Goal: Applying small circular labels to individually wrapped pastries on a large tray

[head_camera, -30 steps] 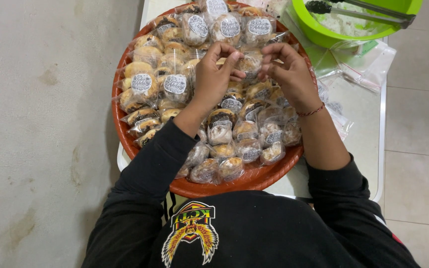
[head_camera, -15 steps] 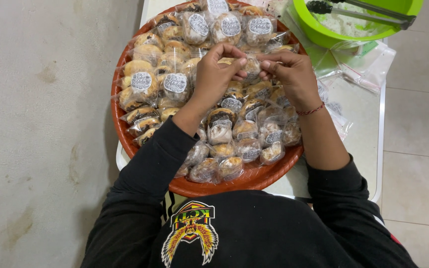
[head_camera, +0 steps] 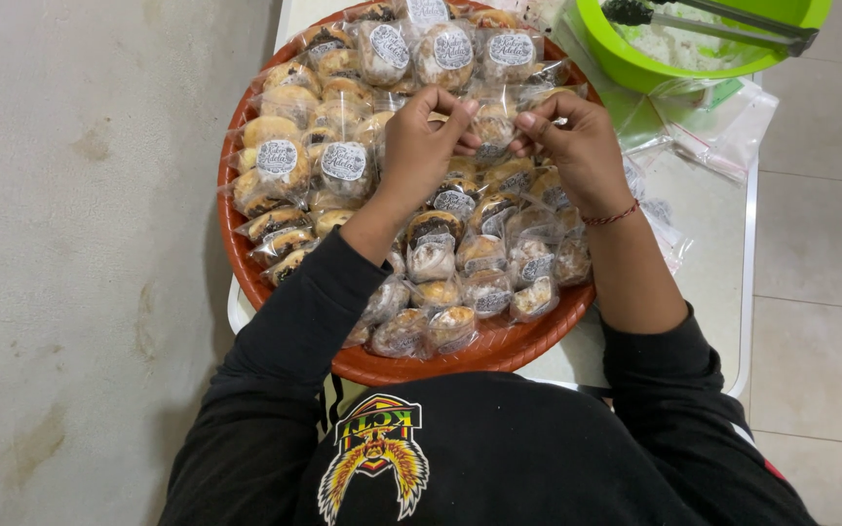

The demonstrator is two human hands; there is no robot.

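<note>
here, from largest to smallest: a white surface [head_camera: 704,282] stands on a pale tiled floor [head_camera: 821,321], with a bare concrete floor [head_camera: 80,263] to the person's left. most of the surface is taken up by a round orange tray [head_camera: 499,353], heaped with small baked pastries sealed in clear plastic wrappers [head_camera: 440,282], many bearing a round white sticker. beyond the tray, at the far right of the surface, sits a lime-green bowl [head_camera: 635,68] with a pale filling and a pair of metal tongs [head_camera: 723,24] laid across its rim. loose clear plastic bags [head_camera: 723,136] lie between the bowl and the tray. the person's forearms, in black sleeves, reach over the near rim of the tray. the left hand [head_camera: 426,146] and the right hand [head_camera: 577,146] meet above the middle of the heap, both closed in a pinch on the top edge of one wrapped pastry [head_camera: 492,127], which hangs between them just above the others. the right wrist carries a thin red string bracelet [head_camera: 611,216]. whether the wrapper's mouth is sealed cannot be told.
</note>
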